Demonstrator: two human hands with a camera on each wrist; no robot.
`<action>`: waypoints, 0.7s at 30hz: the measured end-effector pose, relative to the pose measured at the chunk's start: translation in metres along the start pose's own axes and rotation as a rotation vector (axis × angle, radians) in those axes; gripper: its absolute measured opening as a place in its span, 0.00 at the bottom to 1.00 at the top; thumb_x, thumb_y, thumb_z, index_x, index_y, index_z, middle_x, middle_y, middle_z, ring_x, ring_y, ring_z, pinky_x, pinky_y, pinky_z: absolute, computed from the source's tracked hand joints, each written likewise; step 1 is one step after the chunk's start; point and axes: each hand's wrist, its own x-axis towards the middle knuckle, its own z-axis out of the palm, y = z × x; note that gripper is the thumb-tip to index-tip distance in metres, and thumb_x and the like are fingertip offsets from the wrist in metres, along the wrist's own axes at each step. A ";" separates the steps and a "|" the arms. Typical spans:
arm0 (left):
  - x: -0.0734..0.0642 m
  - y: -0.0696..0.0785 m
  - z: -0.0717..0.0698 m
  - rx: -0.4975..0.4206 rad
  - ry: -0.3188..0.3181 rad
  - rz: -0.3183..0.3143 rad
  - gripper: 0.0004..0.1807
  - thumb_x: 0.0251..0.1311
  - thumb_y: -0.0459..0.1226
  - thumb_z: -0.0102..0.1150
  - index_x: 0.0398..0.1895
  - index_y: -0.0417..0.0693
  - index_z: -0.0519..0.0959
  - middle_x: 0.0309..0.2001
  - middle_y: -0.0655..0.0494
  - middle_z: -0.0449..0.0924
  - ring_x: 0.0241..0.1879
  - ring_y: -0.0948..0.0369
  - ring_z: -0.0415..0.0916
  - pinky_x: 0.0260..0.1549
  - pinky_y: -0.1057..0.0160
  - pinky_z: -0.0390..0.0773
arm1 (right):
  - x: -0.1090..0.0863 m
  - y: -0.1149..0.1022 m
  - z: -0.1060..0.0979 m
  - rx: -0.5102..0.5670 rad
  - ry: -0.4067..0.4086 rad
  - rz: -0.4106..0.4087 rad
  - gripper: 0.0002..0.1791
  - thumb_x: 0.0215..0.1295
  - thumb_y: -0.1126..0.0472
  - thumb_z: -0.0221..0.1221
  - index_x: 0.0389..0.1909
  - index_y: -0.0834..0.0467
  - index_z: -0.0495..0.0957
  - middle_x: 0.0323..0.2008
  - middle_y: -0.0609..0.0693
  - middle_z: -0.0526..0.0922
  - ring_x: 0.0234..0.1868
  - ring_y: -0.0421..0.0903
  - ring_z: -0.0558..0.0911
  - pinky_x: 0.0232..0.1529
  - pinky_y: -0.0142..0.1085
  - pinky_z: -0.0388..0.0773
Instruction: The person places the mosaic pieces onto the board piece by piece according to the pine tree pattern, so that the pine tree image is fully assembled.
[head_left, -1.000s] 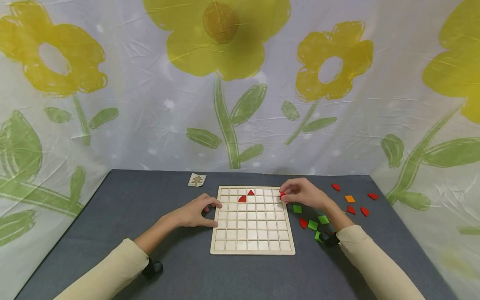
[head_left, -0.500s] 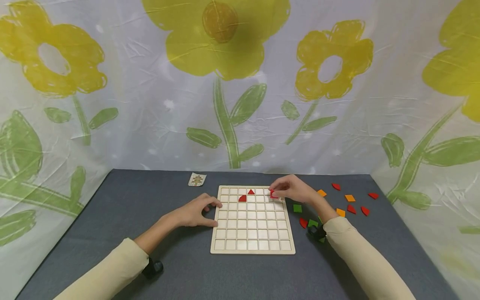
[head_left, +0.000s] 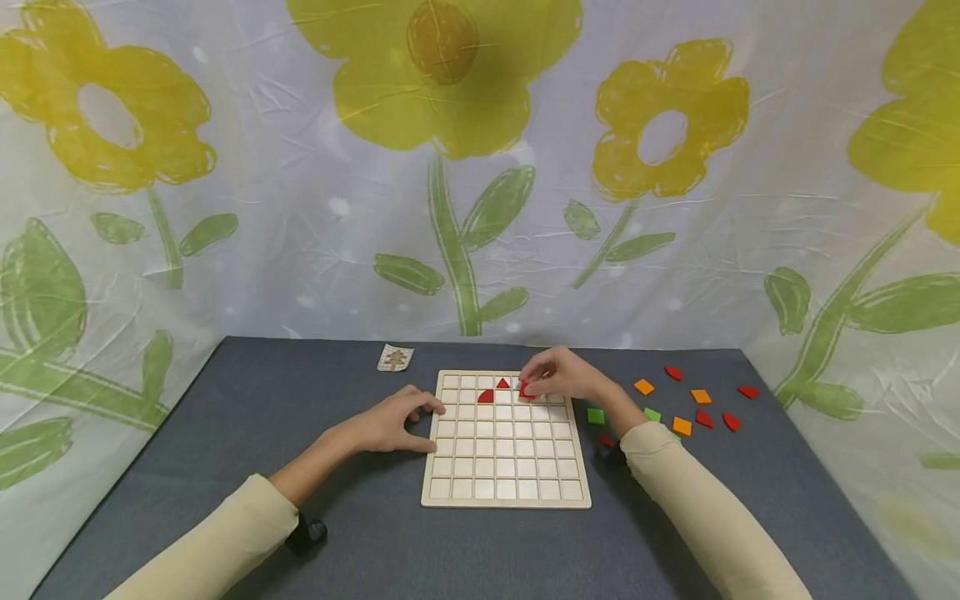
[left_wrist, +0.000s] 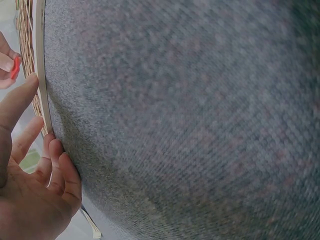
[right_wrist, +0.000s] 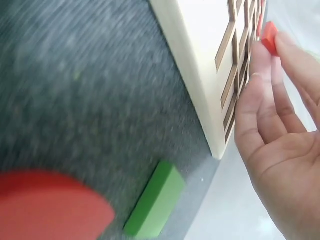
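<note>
grey cloth (head_left: 375, 546), pale gridded board (head_left: 505, 451), red piece (right_wrist: 269, 39)

I have the person's cream-sleeved left arm (head_left: 217, 537) slanted inward on my feed, ending in a bare left hand (head_left: 386, 425), its thumb spread well apart from the lightly bent fingers (head_left: 426, 401). I see the cream-sleeved right arm (head_left: 705, 504) extended farther forward, the bare right hand (head_left: 566, 373) pinching between thumb (right_wrist: 301, 67) and fingertips (right_wrist: 260, 57).

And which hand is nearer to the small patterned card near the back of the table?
The left. The left hand is in front of the card, at the left edge of the board. The right hand is farther away, right of the card, pinching a red piece.
</note>
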 end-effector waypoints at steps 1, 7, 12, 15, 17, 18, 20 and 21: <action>0.000 0.001 0.000 0.000 0.000 -0.001 0.29 0.60 0.42 0.75 0.62 0.44 0.76 0.54 0.46 0.68 0.49 0.50 0.72 0.50 0.49 0.74 | 0.001 0.000 0.001 0.001 -0.008 -0.006 0.10 0.65 0.75 0.65 0.46 0.75 0.82 0.41 0.64 0.84 0.41 0.61 0.83 0.44 0.42 0.81; -0.001 0.001 0.000 -0.001 0.002 -0.001 0.29 0.60 0.41 0.75 0.62 0.44 0.76 0.54 0.46 0.68 0.49 0.50 0.72 0.49 0.49 0.74 | 0.008 -0.002 0.006 -0.013 -0.023 -0.003 0.07 0.65 0.75 0.65 0.43 0.72 0.82 0.36 0.63 0.85 0.35 0.60 0.84 0.39 0.49 0.82; 0.000 -0.001 0.000 -0.001 -0.003 -0.001 0.30 0.60 0.42 0.75 0.62 0.44 0.76 0.54 0.47 0.68 0.49 0.50 0.72 0.49 0.49 0.74 | 0.010 -0.006 0.008 -0.039 -0.027 0.021 0.06 0.65 0.74 0.65 0.42 0.70 0.83 0.36 0.61 0.85 0.37 0.57 0.84 0.41 0.46 0.81; 0.000 -0.001 0.000 -0.005 -0.006 -0.002 0.30 0.60 0.42 0.75 0.63 0.44 0.76 0.54 0.47 0.68 0.49 0.51 0.71 0.49 0.49 0.74 | 0.009 -0.008 0.010 -0.066 -0.021 0.038 0.06 0.65 0.74 0.66 0.41 0.70 0.84 0.36 0.59 0.85 0.38 0.55 0.84 0.42 0.41 0.81; 0.000 -0.001 0.000 -0.007 -0.007 0.000 0.30 0.60 0.42 0.75 0.63 0.44 0.76 0.54 0.47 0.68 0.49 0.51 0.71 0.49 0.49 0.74 | 0.009 -0.009 0.010 -0.083 -0.016 0.047 0.05 0.65 0.73 0.66 0.41 0.69 0.84 0.36 0.58 0.85 0.39 0.54 0.84 0.42 0.39 0.81; 0.001 -0.001 0.000 -0.007 -0.006 0.000 0.30 0.60 0.42 0.75 0.63 0.44 0.76 0.54 0.47 0.68 0.49 0.51 0.71 0.49 0.49 0.74 | 0.009 -0.009 0.010 -0.089 -0.015 0.047 0.05 0.65 0.73 0.66 0.41 0.69 0.84 0.37 0.58 0.85 0.39 0.54 0.84 0.42 0.39 0.80; 0.001 0.000 -0.001 -0.006 -0.006 -0.004 0.30 0.60 0.42 0.75 0.62 0.44 0.76 0.54 0.47 0.68 0.49 0.51 0.71 0.49 0.49 0.74 | 0.009 -0.009 0.011 -0.096 -0.014 0.049 0.05 0.65 0.73 0.66 0.41 0.69 0.84 0.37 0.59 0.85 0.39 0.55 0.84 0.42 0.39 0.80; 0.001 0.000 -0.001 -0.004 -0.006 -0.006 0.30 0.59 0.42 0.75 0.62 0.44 0.76 0.54 0.47 0.68 0.48 0.51 0.71 0.49 0.49 0.74 | 0.009 -0.009 0.011 -0.102 -0.014 0.049 0.05 0.65 0.73 0.66 0.41 0.69 0.84 0.38 0.59 0.85 0.39 0.55 0.84 0.42 0.39 0.80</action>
